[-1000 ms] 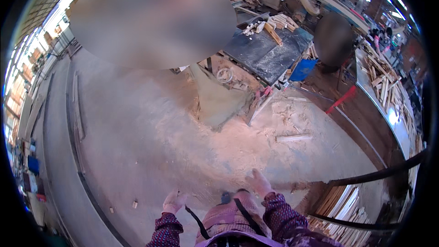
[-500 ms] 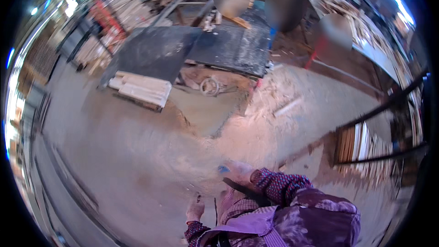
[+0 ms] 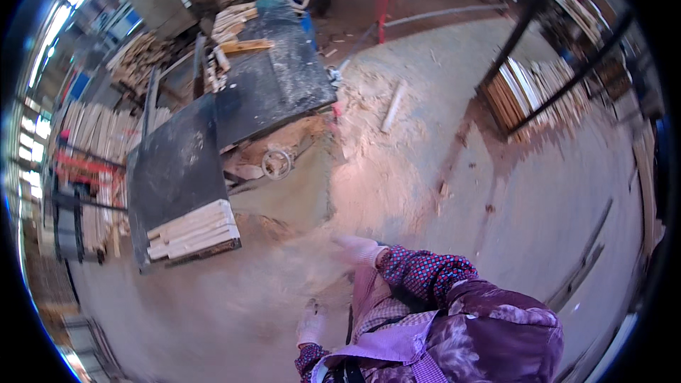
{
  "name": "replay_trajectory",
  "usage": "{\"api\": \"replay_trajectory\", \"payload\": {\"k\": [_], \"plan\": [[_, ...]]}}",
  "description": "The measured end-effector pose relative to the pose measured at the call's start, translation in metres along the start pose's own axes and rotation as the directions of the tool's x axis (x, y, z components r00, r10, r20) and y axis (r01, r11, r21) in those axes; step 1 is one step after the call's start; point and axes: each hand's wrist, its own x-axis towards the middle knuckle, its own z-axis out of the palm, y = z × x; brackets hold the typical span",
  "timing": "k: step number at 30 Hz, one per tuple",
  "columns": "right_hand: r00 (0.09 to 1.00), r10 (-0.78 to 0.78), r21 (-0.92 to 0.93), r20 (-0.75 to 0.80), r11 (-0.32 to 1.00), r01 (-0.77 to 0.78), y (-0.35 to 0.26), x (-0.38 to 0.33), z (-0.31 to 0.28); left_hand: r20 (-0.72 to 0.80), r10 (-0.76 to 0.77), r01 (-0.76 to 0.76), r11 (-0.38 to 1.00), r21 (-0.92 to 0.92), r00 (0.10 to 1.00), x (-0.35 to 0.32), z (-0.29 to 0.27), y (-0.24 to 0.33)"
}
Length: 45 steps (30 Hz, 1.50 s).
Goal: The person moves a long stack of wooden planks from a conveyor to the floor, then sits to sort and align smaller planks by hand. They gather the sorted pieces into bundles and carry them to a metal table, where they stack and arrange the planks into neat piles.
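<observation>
Both of my hands wear pale work gloves, and neither shows anything held. My left hand point(image 3: 311, 323) is low in front of me over the floor, its fingers loosely extended, with dark marks near the fingertips. My right hand point(image 3: 359, 250) reaches across in front of my body, blurred, with its fingers stretched out. It is above the sawdust point(image 3: 369, 195) strewn on the floor. Beyond my hands stands a black-topped machine table point(image 3: 177, 163) with a handwheel point(image 3: 277, 164) on its near side. Light wooden strips point(image 3: 195, 230) lie on its near left corner.
A stack of wood strips point(image 3: 521, 96) stands at the right behind dark bars. One loose wooden piece point(image 3: 394, 106) lies in the sawdust. More timber point(image 3: 92, 163) is piled at the far left. Wood pieces and an orange-brown board point(image 3: 246, 46) rest on the table's far part.
My view has turned right, so the machine table now appears farther left and the wood stack higher up. My right hand's fingers now extend further; the left stays low.
</observation>
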Motion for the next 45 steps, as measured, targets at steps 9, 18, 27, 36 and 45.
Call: {"api": "replay_trajectory", "payload": {"k": [9, 18, 27, 36, 45], "plan": [[0.977, 0.195, 0.169, -0.08, 0.969, -0.18, 0.013, 0.012, -0.026, 0.267, 0.331, -0.415, 0.554, 0.722, 0.905, 0.084, -0.072, -0.002], [0.986, 0.096, 0.306, -0.138, 0.951, -0.05, 0.026, 0.053, -0.095, 0.335, 0.145, -0.26, 0.908, 0.329, 0.931, 0.09, -0.068, 0.194], [0.981, 0.034, 0.29, 0.191, 0.953, -0.09, 0.022, 0.072, -0.118, 0.239, 0.403, -0.463, 0.83, 0.313, 0.884, 0.094, -0.059, 0.216], [0.972, -0.17, 0.347, 0.164, 0.932, 0.105, -0.064, 0.104, -0.061, -0.181, -0.105, 0.041, 0.944, -0.326, 0.978, 0.069, -0.051, 0.136], [0.728, -0.593, 0.042, -0.344, 0.765, 0.643, -0.204, 0.174, -0.01, -0.478, -0.272, -0.292, 0.516, -0.805, 0.836, 0.011, -0.088, 0.026]]}}
